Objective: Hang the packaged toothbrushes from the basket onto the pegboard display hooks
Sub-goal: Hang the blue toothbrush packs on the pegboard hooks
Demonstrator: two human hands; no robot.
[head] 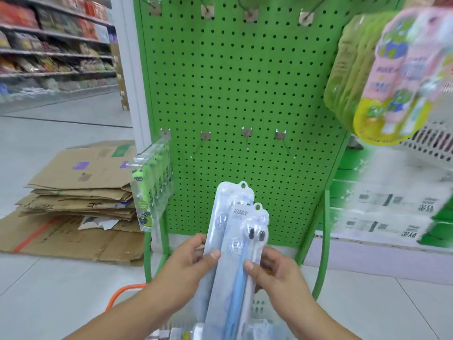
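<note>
Two pale blue toothbrush packs are held upright in front of the green pegboard [232, 82]. My left hand [188, 263] grips the rear pack [220, 217], thumb on its front. My right hand [272, 268] pinches the front pack [245, 246], whose hang hole sits a little lower. Three bare hooks [247, 141] stick out of the board's lower row just above the packs. Green toothbrush packs [152, 190] fill the leftmost lower hook. The white basket [257, 307] with an orange handle [122, 293] sits below my hands, mostly hidden.
Flattened cardboard boxes [73, 192] are stacked on the floor at left. Pink and green packs [392, 77] hang blurred at upper right, close to the camera. Upper-row hooks [250, 13] line the board's top. Green and white cartons [392, 207] stand at right. Store shelves [54, 45] run at far left.
</note>
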